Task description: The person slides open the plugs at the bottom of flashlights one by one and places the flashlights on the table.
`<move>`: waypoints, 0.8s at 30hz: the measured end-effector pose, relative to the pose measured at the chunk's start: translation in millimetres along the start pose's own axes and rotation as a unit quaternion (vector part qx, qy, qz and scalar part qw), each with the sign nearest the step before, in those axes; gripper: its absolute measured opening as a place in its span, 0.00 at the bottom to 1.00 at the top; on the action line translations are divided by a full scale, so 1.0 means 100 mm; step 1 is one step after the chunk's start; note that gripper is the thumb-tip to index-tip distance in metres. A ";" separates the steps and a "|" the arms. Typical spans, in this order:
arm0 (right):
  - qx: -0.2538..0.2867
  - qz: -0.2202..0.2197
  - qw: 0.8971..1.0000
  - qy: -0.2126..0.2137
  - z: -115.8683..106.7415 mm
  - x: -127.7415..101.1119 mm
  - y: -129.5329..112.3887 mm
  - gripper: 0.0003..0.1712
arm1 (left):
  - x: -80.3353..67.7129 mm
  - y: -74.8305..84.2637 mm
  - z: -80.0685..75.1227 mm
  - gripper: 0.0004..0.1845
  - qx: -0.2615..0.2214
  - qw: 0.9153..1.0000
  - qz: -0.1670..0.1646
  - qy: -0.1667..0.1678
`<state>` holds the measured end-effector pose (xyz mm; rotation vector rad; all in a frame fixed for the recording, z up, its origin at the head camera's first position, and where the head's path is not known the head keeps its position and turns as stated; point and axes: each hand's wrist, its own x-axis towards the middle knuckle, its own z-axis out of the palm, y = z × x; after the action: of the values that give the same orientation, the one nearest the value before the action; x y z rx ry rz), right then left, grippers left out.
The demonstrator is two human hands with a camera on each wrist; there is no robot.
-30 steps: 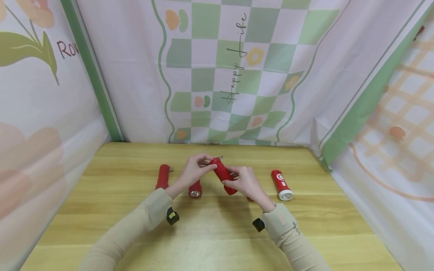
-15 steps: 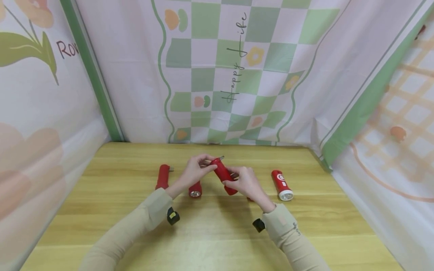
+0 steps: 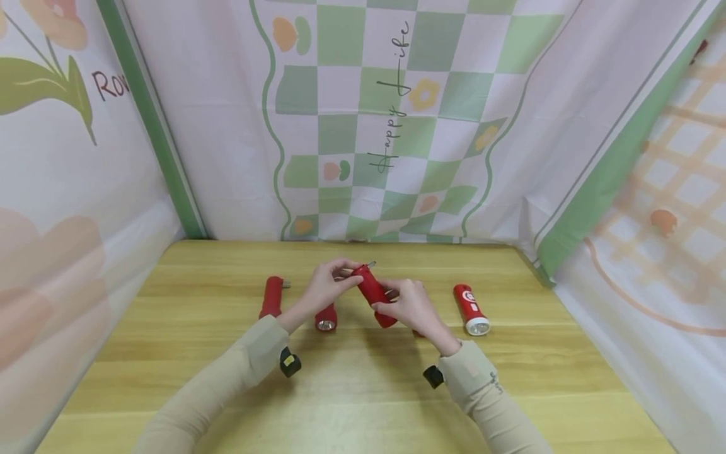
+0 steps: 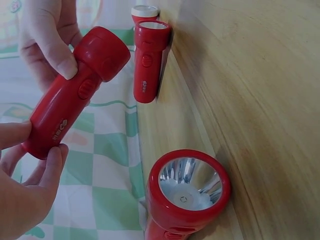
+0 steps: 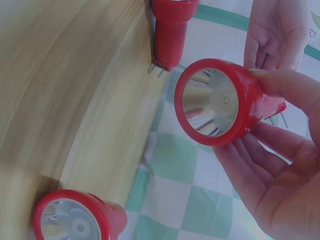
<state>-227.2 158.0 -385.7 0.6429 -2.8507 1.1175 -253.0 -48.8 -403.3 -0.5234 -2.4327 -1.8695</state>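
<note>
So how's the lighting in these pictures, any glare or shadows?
Head view: bright, with a pale sheen on the wooden table and soft shadow below the held red flashlight; left wrist view: dimmer, with glints inside the flashlight lowest in frame; right wrist view: slightly washed out, with glints inside the held red flashlight.

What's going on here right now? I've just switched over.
A person holds one red flashlight tilted above the wooden table with both hands: the left grip is at the end with the prongs, the right grip near the lamp head. Four more lie on the table: the leftmost flashlight, a second flashlight partly hidden, a third flashlight mostly blocked from the head camera, and a red-and-white flashlight at the right.
</note>
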 end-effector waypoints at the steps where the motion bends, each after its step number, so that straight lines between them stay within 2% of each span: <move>1: 0.001 0.000 1.000 0.001 0.00 0.00 0.00 0.24 | 0.00 0.00 0.00 0.13 0.000 1.000 -0.002 0.001; 24: 0.030 0.026 0.999 -0.014 0.02 0.01 0.02 0.24 | 0.08 0.02 0.01 0.14 0.009 1.000 -0.014 -0.008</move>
<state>-228.4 157.7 -388.5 0.5961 -2.8839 1.2139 -259.9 -46.0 -400.2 -0.5075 -2.4770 -1.8579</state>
